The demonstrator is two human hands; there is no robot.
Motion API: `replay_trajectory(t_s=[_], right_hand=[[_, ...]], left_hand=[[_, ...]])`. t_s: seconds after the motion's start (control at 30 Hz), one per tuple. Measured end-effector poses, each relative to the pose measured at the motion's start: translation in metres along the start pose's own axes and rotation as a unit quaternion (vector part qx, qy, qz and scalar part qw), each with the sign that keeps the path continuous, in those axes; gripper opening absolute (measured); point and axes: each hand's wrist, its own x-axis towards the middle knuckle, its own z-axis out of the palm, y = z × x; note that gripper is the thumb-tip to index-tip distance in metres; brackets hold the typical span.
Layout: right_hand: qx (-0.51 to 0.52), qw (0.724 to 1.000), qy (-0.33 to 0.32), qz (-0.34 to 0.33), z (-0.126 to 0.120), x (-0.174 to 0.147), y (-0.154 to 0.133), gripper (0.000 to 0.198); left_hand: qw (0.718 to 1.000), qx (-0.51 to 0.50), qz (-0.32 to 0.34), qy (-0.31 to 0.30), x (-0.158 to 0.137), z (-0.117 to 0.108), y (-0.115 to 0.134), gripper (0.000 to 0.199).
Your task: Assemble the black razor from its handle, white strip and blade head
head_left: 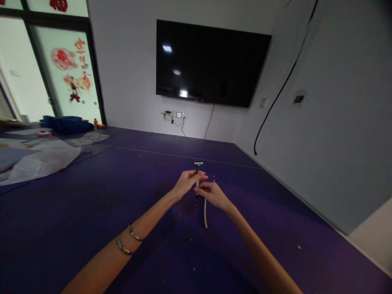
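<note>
A razor (198, 163) stands upright between my hands, its head at the top and its dark handle running down. My left hand (188, 182) is closed around the upper handle, just below the head. Lower down, my right hand (213, 193) pinches a whitish strip (205, 214) against the handle. Part of the pale strip lies along the handle between the hands, and its free end hangs below my right fingers. Fingers hide the places where strip and handle meet.
Purple-blue surface (137, 196) spreads under my hands, with small white bits on it. Plastic sheeting (45, 161) and dark blue cloth (65, 123) lie at the left. A television (211, 61) hangs on the far wall; a black cable (277, 96) runs down the right wall.
</note>
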Motion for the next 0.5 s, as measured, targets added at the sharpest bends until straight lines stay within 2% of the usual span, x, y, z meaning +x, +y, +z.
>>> replay_trajectory(t_s=[0.1,0.23,0.33,0.5], right_hand=[[-0.031,0.998,0.061,0.006,0.003,0.001,-0.001,0.033],[-0.117,0.981,0.138,0.072,0.006,0.002,0.008,0.037],[-0.186,0.963,0.138,0.137,0.009,0.001,0.021,0.038],[-0.287,0.925,0.102,0.228,0.022,-0.004,0.040,0.029]], left_hand=[[1.000,0.019,0.001,0.008,0.003,-0.005,-0.004,0.043],[0.998,0.030,-0.046,0.042,0.009,-0.018,-0.015,0.052],[0.991,0.025,-0.098,0.090,0.014,-0.032,-0.019,0.058],[0.981,0.015,-0.118,0.155,0.022,-0.052,-0.021,0.058]])
